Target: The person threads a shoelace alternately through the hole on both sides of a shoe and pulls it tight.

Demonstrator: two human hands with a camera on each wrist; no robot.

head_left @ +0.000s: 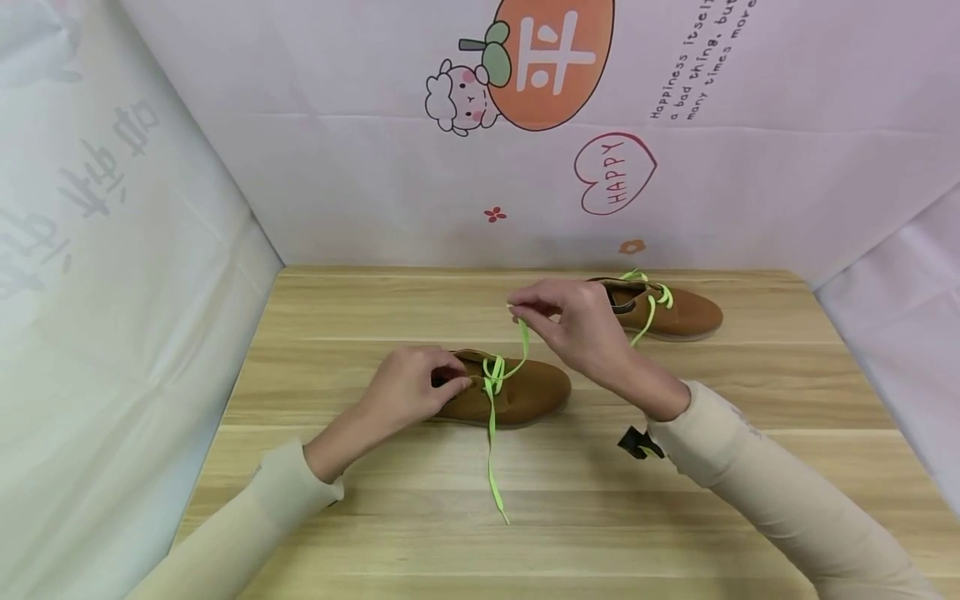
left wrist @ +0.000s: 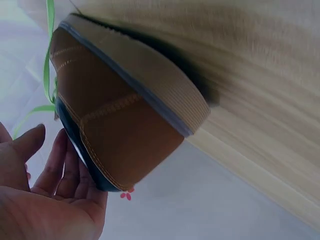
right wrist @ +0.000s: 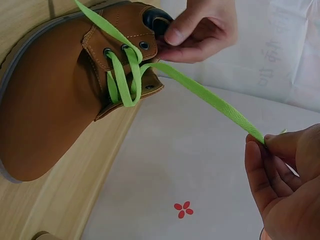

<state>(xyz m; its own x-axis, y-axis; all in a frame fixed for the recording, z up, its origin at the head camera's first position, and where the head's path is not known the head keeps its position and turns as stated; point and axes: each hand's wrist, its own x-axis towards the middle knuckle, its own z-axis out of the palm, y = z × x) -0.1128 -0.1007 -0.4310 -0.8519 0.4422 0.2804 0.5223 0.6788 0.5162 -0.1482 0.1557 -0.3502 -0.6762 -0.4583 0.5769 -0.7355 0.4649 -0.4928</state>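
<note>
A brown shoe (head_left: pixel 536 392) with lime-green laces stands in the middle of the wooden table, toe to the right. My right hand (head_left: pixel 581 329) pinches one end of its shoelace (right wrist: pixel 215 102) between thumb and fingertips and keeps it raised above the toe side. The lace's other end trails over the near side onto the table. At the shoe's opening is my left hand (head_left: pixel 412 383), its fingertips by the collar (left wrist: pixel 80 140). Its thumb stands apart from its fingers in the left wrist view. In the right wrist view, green lace passes through several eyelets.
A second brown shoe (head_left: pixel 686 312) with green laces stands at the back right, partly behind my right hand. White printed sheets (head_left: pixel 360 183) rise behind and beside the wooden table (head_left: pixel 390 542). A small black object (head_left: pixel 637 442) shows by my right cuff.
</note>
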